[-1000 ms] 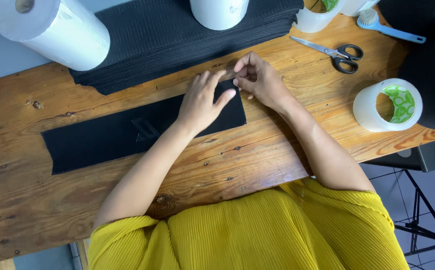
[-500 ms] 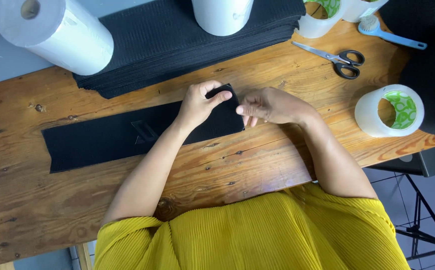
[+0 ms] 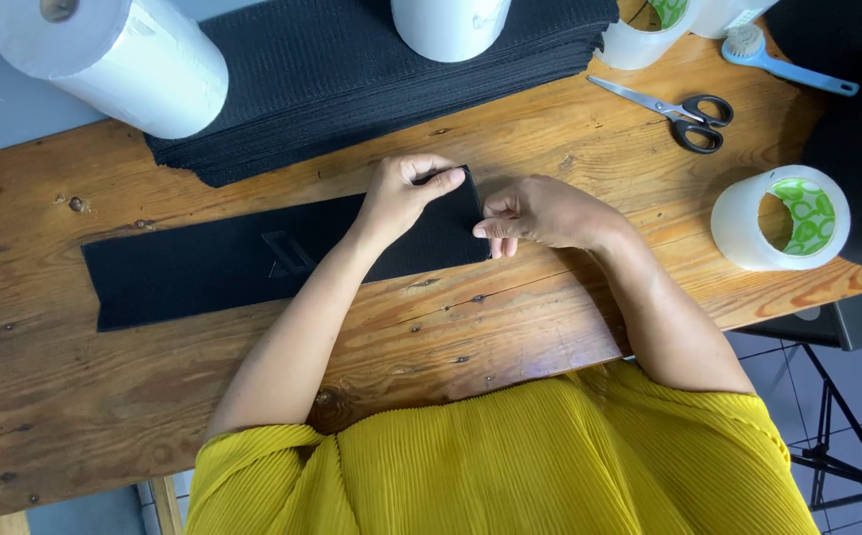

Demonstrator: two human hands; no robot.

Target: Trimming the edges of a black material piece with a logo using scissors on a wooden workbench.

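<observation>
The left hand [image 3: 403,196] lies on the right end of a black strip [image 3: 223,263] stretched along the bench [image 3: 510,327], fingers curled and pinching its top corner. The right hand [image 3: 538,213] sits just right of that end, thumb and fingertips pressed together on the strip's edge. Beyond both hands lies a black stack [image 3: 352,69]; scissors [image 3: 663,107] and a tape roll [image 3: 782,218] lie farther right.

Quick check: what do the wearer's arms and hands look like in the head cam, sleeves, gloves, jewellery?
Both arms are bare from shoulder to fingertips. The left hand and right hand wear no gloves, and no rings, watch or bracelets show. The only clothing in view is a mustard-yellow top with fine vertical pleats; its short sleeves end near the shoulders. No markings show on the arms.
</observation>
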